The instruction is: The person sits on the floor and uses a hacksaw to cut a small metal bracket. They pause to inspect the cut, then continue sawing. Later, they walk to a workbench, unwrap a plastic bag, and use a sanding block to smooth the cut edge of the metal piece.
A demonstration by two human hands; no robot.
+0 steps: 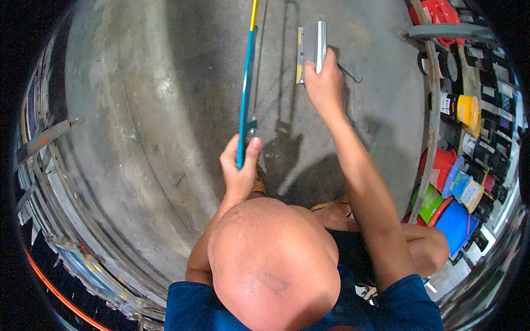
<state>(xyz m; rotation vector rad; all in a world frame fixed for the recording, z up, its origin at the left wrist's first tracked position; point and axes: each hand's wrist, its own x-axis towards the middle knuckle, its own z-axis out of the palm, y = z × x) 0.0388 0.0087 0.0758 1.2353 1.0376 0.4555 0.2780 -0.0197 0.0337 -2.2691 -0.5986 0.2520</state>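
Note:
My left hand [238,168] is closed around the near end of a long, thin teal bar [245,94]. The bar turns yellow toward the top edge of the picture, where it runs out of view. A small dark piece with a metal glint [252,128] shows beside it, just above my thumb; its kind I cannot make out. Farther right and forward, my right hand [323,83] grips a silver metal squeegee-like tool [312,47] by its near end and right side. Yellowish patches mark the tool's left edge. Both things are held above the concrete floor.
On the right, a metal rack [433,110] holds dark tubs, a yellow-lidded container [467,111] and a blue tub [457,226]. A grey metal bar [452,31] juts in at upper right. Metal framing [52,138] lines the left side. Thin dark wire-like shape [351,75] lies beyond my right hand.

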